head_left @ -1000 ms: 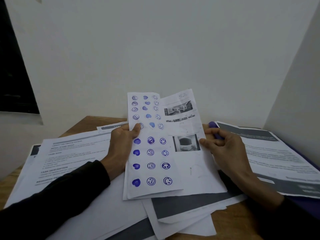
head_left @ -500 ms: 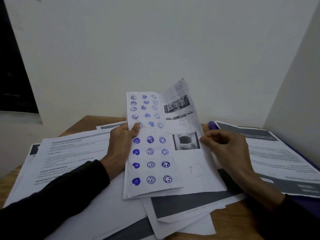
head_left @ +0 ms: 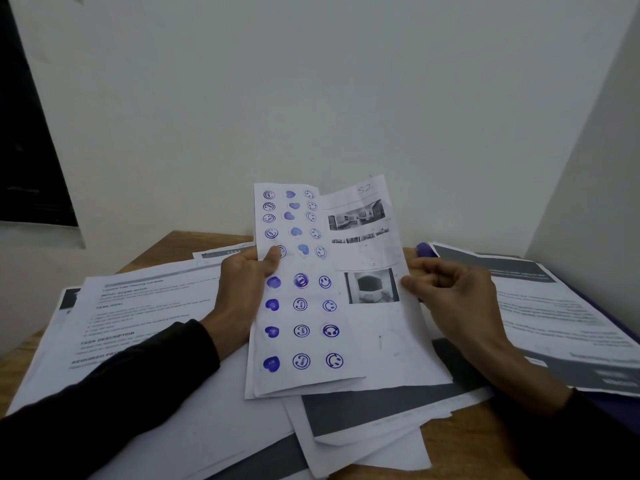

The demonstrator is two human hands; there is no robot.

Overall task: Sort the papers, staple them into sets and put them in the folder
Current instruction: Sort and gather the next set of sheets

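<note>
My left hand [head_left: 244, 292] grips the left edge of a folded sheet covered in blue stamp marks [head_left: 301, 306], thumb on its face. Behind it stands a sheet with grey photos and "S2" handwritten at the top [head_left: 367, 237]; my right hand [head_left: 453, 299] pinches its right edge. Both sheets are held up off the table, their lower ends resting on the paper pile [head_left: 363, 414]. A purple folder [head_left: 424, 251] lies at the right under printed pages, only its corner and edge showing. No stapler is visible.
Printed text sheets [head_left: 138, 306] spread across the left of the wooden table [head_left: 460, 455]. More pages with dark header bands [head_left: 554, 306] lie on the right over the folder. White walls close in behind and to the right.
The photo sheet's top bent back half a second ago and now stands straight again. My hands stayed nearly in place.
</note>
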